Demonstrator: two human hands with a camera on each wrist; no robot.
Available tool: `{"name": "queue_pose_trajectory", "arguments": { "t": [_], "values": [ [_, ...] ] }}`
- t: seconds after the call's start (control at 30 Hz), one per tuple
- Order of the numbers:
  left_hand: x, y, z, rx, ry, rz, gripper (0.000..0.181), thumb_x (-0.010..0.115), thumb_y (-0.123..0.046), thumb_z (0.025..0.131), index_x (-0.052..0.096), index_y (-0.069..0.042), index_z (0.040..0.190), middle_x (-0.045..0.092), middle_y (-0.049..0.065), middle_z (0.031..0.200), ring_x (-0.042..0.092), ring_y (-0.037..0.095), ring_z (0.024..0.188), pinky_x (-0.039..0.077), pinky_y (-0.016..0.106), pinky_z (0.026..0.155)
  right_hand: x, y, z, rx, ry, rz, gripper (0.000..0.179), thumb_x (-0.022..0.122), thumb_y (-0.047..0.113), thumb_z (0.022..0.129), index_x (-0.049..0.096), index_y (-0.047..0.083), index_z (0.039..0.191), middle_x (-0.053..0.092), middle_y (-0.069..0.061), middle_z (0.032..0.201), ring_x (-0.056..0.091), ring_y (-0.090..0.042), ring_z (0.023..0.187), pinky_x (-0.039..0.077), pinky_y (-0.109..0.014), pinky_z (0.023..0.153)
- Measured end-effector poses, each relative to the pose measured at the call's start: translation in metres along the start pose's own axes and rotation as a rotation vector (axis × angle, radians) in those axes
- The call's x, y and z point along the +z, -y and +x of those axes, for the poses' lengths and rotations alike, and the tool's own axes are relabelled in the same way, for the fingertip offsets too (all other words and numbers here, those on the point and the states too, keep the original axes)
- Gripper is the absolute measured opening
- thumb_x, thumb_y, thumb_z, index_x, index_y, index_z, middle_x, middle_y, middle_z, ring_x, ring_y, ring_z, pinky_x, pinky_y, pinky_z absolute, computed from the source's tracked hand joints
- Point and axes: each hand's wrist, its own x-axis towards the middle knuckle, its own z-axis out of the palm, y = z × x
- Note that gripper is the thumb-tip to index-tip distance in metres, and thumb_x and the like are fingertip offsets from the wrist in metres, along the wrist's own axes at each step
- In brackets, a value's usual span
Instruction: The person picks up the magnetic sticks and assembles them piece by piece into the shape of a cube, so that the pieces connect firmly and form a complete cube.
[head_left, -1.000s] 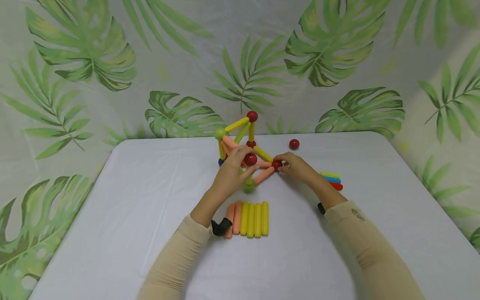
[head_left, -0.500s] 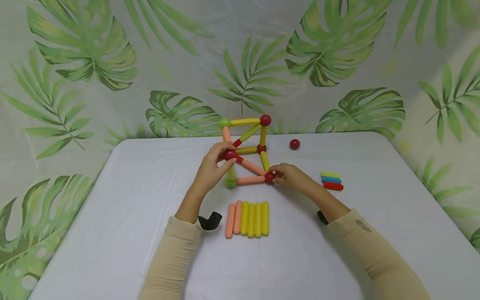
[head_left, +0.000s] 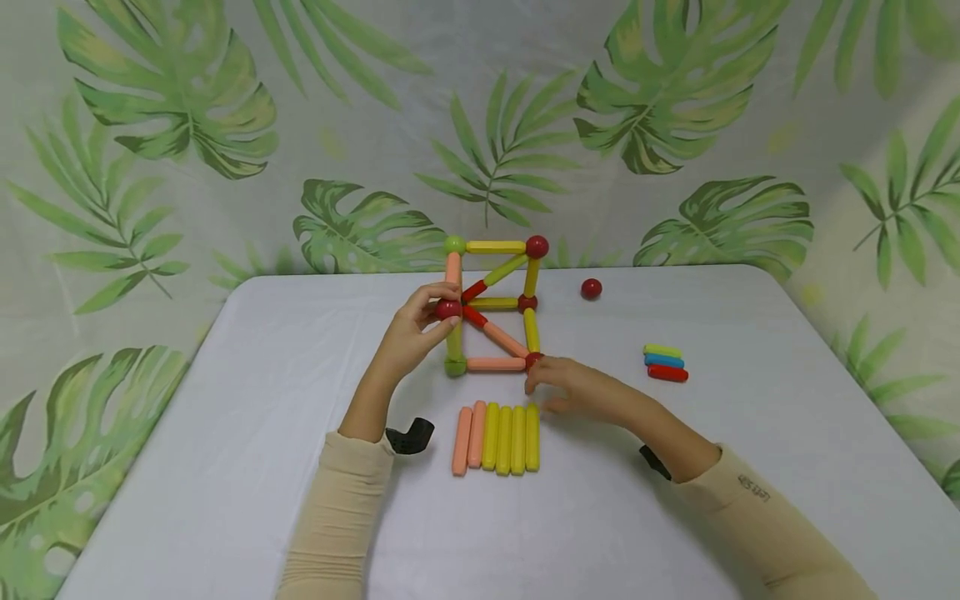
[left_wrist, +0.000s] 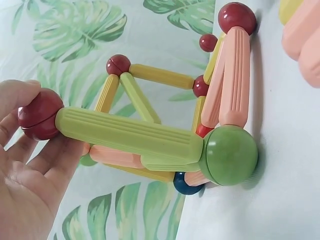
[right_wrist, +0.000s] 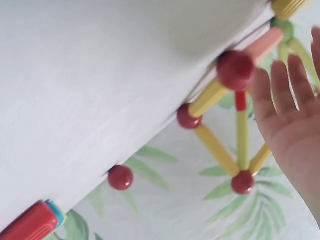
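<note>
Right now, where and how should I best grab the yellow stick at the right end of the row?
Likely best: with your right hand, from above and the right, pinch the yellow stick across its middle. It lies flat, its long right side exposed, while the neighbouring stick sits close along its left.

On table: frame behind stick row, loose ball right.

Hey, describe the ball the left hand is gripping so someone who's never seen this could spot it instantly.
On the white table stands a frame of coloured sticks and balls. At its near left corner, a light-green rod rises from a green ball to a red ball. Unlike the other red balls, this one is pinched in the left hand.
</note>
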Motion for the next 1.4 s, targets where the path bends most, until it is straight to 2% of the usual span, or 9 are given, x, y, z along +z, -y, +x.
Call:
{"name": "queue_pose_trajectory", "arguments": {
  "t": [0.13, 0.3, 0.47, 0.6, 0.7, 0.8, 1.0, 1.2, 1.4],
  "values": [
    [0.0, 0.011, 0.001, -0.018, -0.007, 0.018, 0.035, 0.058, -0.004, 0.087, 0.046, -0.003, 0.119, 0.044, 0.008, 0.126, 0.049, 0.022, 0.109, 0.039, 0.032, 0.092, 0.012, 0.008, -0.007, -0.054, 0.139, -0.029, 0.026, 0.07, 0.007, 0.078, 0.063, 0.017, 0.101, 0.053, 0.004, 0.108, 0.048, -0.016, 0.101, 0.042, -0.032, 0.088],
    [0.002, 0.003, 0.0, -0.031, -0.008, 0.011, 0.037, 0.057, -0.001, 0.086, 0.044, 0.0, 0.121, 0.043, 0.012, 0.128, 0.049, 0.026, 0.109, 0.039, 0.036, 0.093, 0.016, 0.011, -0.01, -0.034, 0.161, -0.108, 0.025, 0.071, 0.007, 0.076, 0.065, 0.019, 0.098, 0.055, 0.006, 0.101, 0.05, -0.014, 0.095, 0.045, -0.03, 0.084],
    [0.004, -0.016, -0.002, -0.028, -0.002, 0.024, 0.036, 0.056, 0.004, 0.086, 0.042, 0.008, 0.119, 0.041, 0.02, 0.128, 0.048, 0.032, 0.109, 0.038, 0.041, 0.092, -0.004, 0.009, -0.01, 0.053, 0.193, 0.119, 0.021, 0.07, 0.014, 0.079, 0.064, 0.019, 0.098, 0.054, 0.009, 0.088, 0.049, -0.013, 0.081, 0.046, -0.027, 0.075],
    [0.005, -0.021, -0.002, -0.043, -0.006, 0.045, 0.035, 0.056, 0.003, 0.086, 0.042, 0.008, 0.118, 0.042, 0.019, 0.128, 0.048, 0.03, 0.107, 0.039, 0.04, 0.09, -0.026, 0.005, -0.001, 0.053, -0.016, 0.275, 0.025, 0.066, 0.023, 0.083, 0.06, 0.013, 0.105, 0.055, 0.004, 0.089, 0.048, -0.016, 0.077, 0.046, -0.027, 0.067],
    [0.005, -0.022, -0.002, -0.047, -0.011, 0.055, 0.035, 0.057, 0.002, 0.086, 0.043, 0.007, 0.118, 0.043, 0.018, 0.127, 0.049, 0.029, 0.104, 0.041, 0.04, 0.088, -0.037, 0.005, 0.011, 0.038, -0.235, 0.252, 0.029, 0.065, 0.023, 0.084, 0.06, 0.009, 0.108, 0.056, 0.001, 0.09, 0.048, -0.017, 0.078, 0.045, -0.028, 0.067],
    [0.006, -0.021, -0.002, -0.052, -0.013, 0.061, 0.036, 0.057, 0.0, 0.086, 0.043, 0.006, 0.118, 0.043, 0.017, 0.127, 0.05, 0.029, 0.103, 0.041, 0.04, 0.086, -0.044, 0.009, 0.025, 0.045, -0.369, 0.201, 0.028, 0.064, 0.019, 0.084, 0.06, 0.007, 0.109, 0.056, -0.002, 0.092, 0.049, -0.017, 0.08, 0.046, -0.03, 0.07],
    [0.008, -0.021, -0.001, -0.06, -0.013, 0.069, 0.037, 0.057, 0.0, 0.087, 0.042, 0.005, 0.12, 0.043, 0.019, 0.127, 0.049, 0.029, 0.105, 0.041, 0.04, 0.087, -0.049, 0.016, 0.044, 0.058, -0.421, 0.184, 0.027, 0.064, 0.016, 0.085, 0.06, 0.006, 0.11, 0.054, -0.004, 0.093, 0.047, -0.018, 0.081, 0.045, -0.03, 0.07],
    [0.009, -0.018, 0.0, -0.026, -0.022, 0.081, 0.037, 0.058, 0.002, 0.085, 0.043, 0.008, 0.118, 0.043, 0.019, 0.127, 0.051, 0.03, 0.101, 0.042, 0.041, 0.084, -0.049, 0.016, 0.046, 0.03, -0.458, 0.208, 0.026, 0.064, 0.011, 0.084, 0.06, 0.007, 0.11, 0.054, -0.004, 0.096, 0.047, -0.018, 0.081, 0.046, -0.03, 0.07],
    [0.01, 0.008, 0.005, 0.021, -0.018, 0.27, 0.041, 0.065, -0.01, 0.083, 0.048, -0.007, 0.12, 0.042, 0.009, 0.124, 0.05, 0.019, 0.097, 0.045, 0.034, 0.08, -0.049, 0.015, 0.04, -0.004, -0.53, 0.293, 0.026, 0.063, 0.005, 0.084, 0.058, 0.003, 0.11, 0.056, -0.008, 0.104, 0.054, -0.019, 0.086, 0.048, -0.033, 0.077]
  ]
}}
